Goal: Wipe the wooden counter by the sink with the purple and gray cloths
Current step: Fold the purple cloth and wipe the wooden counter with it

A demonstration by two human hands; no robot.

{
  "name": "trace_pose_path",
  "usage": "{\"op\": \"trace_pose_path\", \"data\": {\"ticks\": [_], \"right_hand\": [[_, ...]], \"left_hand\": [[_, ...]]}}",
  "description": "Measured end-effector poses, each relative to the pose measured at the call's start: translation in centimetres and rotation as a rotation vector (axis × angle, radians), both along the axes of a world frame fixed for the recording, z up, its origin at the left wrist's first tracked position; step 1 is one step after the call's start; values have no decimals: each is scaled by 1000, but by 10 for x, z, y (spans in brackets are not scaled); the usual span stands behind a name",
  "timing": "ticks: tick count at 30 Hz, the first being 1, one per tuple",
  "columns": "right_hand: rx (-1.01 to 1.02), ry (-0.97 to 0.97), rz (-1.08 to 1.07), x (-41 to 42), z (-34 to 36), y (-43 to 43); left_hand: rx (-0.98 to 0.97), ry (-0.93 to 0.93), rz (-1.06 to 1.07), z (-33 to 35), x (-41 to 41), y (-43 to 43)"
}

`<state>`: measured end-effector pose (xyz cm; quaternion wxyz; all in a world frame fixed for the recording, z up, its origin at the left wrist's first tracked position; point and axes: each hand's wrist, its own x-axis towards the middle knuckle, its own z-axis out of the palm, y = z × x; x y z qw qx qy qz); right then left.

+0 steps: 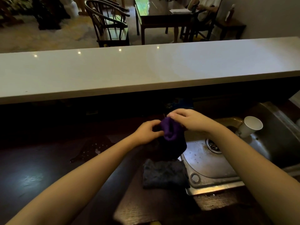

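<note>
Both hands hold the purple cloth [170, 132] up above the dark wooden counter [48, 168], just left of the sink. My left hand [148, 133] pinches its left edge and my right hand [188, 119] grips its top. The cloth hangs down bunched, its lower part in shadow. The gray cloth [164, 174] lies folded on the counter below it, against the sink's left rim. A patch of water drops [94, 148] glistens on the wood to the left of my left hand.
The steel sink [211, 161] with its drain [213, 146] lies to the right. A white paper cup [250, 126] rests tilted in the sink's back. A raised white bar top [146, 69] runs across behind the counter. Chairs, a table and a seated person are beyond.
</note>
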<state>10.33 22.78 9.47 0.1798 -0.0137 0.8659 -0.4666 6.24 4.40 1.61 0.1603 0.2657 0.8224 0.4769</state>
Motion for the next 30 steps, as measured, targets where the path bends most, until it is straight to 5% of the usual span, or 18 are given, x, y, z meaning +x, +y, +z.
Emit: {"op": "trace_pose_path", "data": {"ticks": [5,11,17,23,30], "right_hand": [[-141,-75,102,14,6,12],[38,67,178,18,5,-4],[101,268,174,12,21,-20],[55,276,121,5,31,-32],[333,298,327,-2,40,-32]], "left_hand": [[159,-141,131,-1,10,-6],[260,-283,183,7,20,-14],[204,-201,24,18,29,-47],[149,-80,131,30,35,-78],[249,51,200,57,33,-97]]}}
